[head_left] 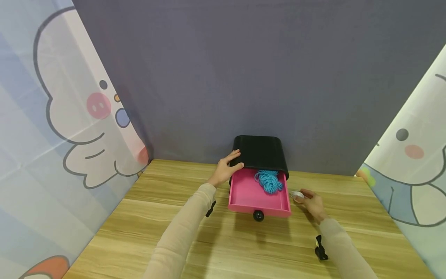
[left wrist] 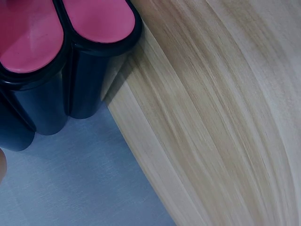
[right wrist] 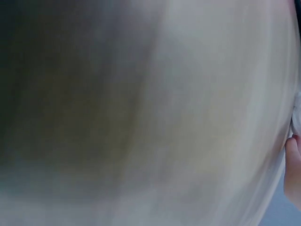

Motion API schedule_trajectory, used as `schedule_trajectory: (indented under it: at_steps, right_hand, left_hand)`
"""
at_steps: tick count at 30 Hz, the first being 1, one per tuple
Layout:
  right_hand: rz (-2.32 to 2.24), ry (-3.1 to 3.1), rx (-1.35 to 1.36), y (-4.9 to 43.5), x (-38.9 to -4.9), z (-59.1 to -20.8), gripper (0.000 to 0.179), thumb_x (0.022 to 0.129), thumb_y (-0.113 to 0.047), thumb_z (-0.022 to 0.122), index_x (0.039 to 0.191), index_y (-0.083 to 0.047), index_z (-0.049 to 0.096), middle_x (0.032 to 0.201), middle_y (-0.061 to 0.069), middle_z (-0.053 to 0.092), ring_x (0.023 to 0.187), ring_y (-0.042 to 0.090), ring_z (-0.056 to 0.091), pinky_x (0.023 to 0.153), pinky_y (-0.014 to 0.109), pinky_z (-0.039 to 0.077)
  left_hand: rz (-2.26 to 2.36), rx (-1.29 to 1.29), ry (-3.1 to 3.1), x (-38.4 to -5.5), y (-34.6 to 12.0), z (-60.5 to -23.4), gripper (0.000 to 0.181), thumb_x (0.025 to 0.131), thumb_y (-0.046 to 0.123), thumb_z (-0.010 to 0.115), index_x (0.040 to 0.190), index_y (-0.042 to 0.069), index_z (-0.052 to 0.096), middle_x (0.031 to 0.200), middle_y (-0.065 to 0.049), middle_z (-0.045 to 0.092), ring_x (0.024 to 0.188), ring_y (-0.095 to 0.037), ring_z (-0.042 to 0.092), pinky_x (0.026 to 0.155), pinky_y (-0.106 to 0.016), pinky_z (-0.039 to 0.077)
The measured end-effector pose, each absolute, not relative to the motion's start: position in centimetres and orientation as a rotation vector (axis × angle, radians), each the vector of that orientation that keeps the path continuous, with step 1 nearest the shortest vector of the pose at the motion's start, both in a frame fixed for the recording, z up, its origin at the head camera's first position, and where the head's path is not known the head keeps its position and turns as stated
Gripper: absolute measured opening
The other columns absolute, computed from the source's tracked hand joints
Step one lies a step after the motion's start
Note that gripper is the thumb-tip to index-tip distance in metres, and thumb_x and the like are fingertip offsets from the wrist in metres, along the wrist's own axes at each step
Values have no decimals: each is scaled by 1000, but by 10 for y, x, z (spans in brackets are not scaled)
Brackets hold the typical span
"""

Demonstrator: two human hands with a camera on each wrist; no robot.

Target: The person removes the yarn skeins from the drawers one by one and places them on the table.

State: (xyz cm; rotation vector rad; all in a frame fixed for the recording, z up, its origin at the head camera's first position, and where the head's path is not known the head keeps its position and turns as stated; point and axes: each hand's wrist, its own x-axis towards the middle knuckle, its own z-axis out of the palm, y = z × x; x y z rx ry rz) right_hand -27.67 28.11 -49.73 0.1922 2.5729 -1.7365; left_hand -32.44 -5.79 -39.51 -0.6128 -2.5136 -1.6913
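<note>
A black box [head_left: 259,152] stands at the back of the table with its pink drawer [head_left: 244,193] pulled out. A bundle of blue yarn [head_left: 270,181] lies in the drawer's back right part. My left hand [head_left: 225,170] rests on the box's top left edge, fingers extended and thumb toward the front. Just right of the drawer, my right hand [head_left: 313,203] pinches a small white rounded thing [head_left: 297,194]; its kind cannot be told. In the right wrist view only part of the hand [right wrist: 292,174] and the white thing [right wrist: 297,115] show at the right edge.
A round black knob [head_left: 258,216] sits on the drawer front. The box's lobed side and pink inner faces [left wrist: 101,21] show in the left wrist view. Behind the wooden table [head_left: 139,232] hangs a grey curtain [head_left: 223,77], with cartoon-printed cloths [head_left: 69,155] at both sides.
</note>
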Motion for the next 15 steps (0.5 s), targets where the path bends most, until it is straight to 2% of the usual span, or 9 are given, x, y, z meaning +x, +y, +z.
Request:
schedule_trajectory:
  at_steps: [3, 8, 10, 13, 15]
  right_hand:
    - [-1787, 2532, 206, 283, -275, -494, 67, 90, -24, 59, 139, 11, 28, 140, 30, 33, 129, 36, 35, 74, 0, 38]
    - [-1836, 2511, 206, 283, -272, -482, 69, 92, -25, 56, 141, 10, 23, 143, 29, 30, 131, 35, 33, 75, -1, 36]
    - [-1845, 2536, 208, 282, -272, -477, 67, 92, -24, 55, 141, 9, 24, 143, 28, 31, 130, 35, 34, 74, -2, 35]
    - [-1842, 2610, 202, 281, -272, -469, 64, 92, -25, 55, 140, 8, 27, 141, 26, 34, 129, 34, 37, 75, -2, 34]
    - [-1813, 2674, 189, 280, -271, -463, 64, 92, -28, 55, 140, 6, 30, 141, 25, 36, 128, 34, 38, 82, 4, 38]
  left_hand:
    - [-1698, -617, -2515, -324, -58, -396, 55, 88, 32, 61, 138, 17, 43, 149, 8, 31, 140, -6, 17, 113, -39, 21]
    - [-1763, -665, -2497, -308, -58, -379, 56, 89, 23, 60, 139, 6, 39, 151, -5, 27, 142, -20, 13, 113, -46, 18]
    - [-1781, -683, -2490, -301, -58, -371, 56, 90, 19, 59, 139, 2, 38, 151, -9, 26, 142, -25, 12, 112, -48, 17]
    - [-1757, -697, -2494, -300, -58, -369, 56, 90, 19, 58, 139, 1, 37, 151, -9, 26, 142, -25, 13, 112, -48, 17]
    - [-1750, -697, -2498, -301, -58, -368, 56, 91, 19, 58, 139, 1, 37, 151, -9, 26, 142, -24, 13, 112, -47, 18]
